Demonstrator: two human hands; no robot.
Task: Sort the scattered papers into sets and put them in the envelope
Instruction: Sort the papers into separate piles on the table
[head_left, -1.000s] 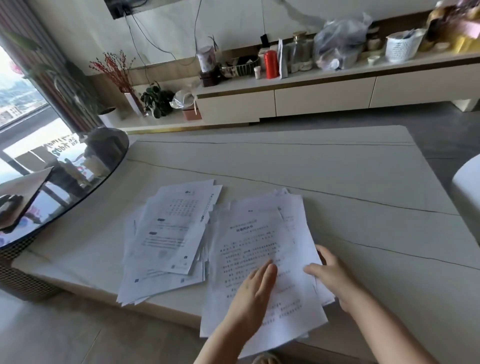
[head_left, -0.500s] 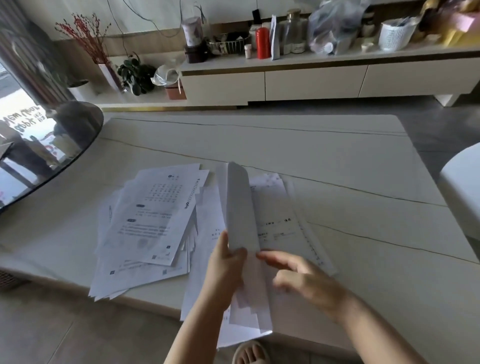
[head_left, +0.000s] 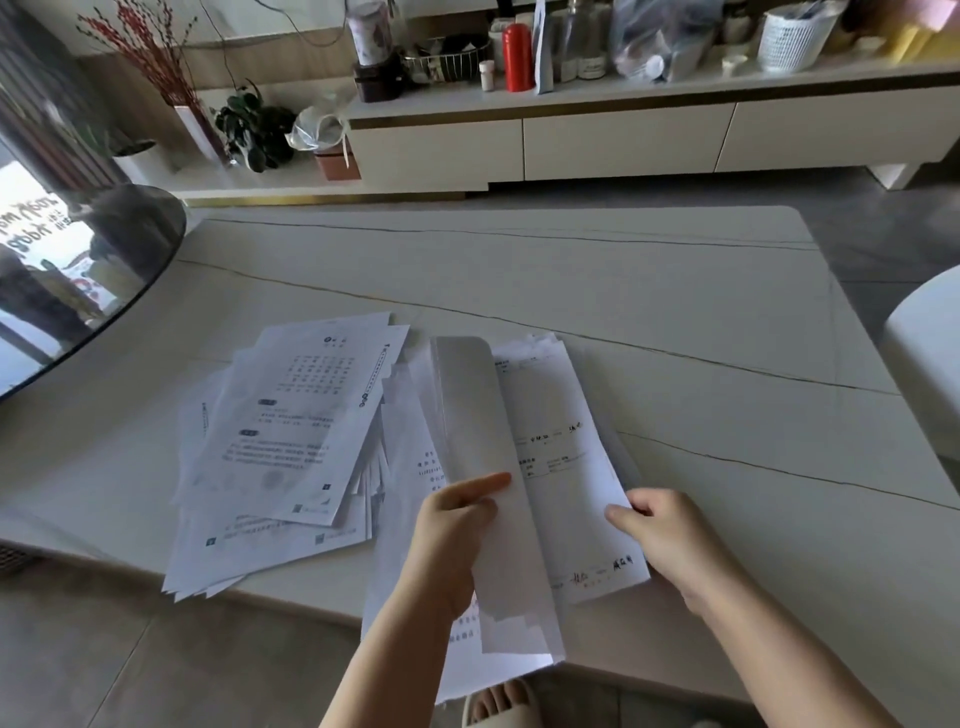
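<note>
Head view: sheet (head_left: 475, 447) is pinched and lifted by left hand (head_left: 449, 540), stack (head_left: 566, 467) at 6 o'clock on table (head_left: 623, 291) is gripped at its edge by right hand (head_left: 662, 535); peeling singly advised.

White papers (head_left: 291, 441) with grey print on a cream table (head_left: 571, 291) veined with thin dark lines; beyond the table, a red bottle (head_left: 518, 57).

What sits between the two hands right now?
In the head view, the lifted sheet gripped by the left hand and a printed page held by the right hand lie between them.
</note>
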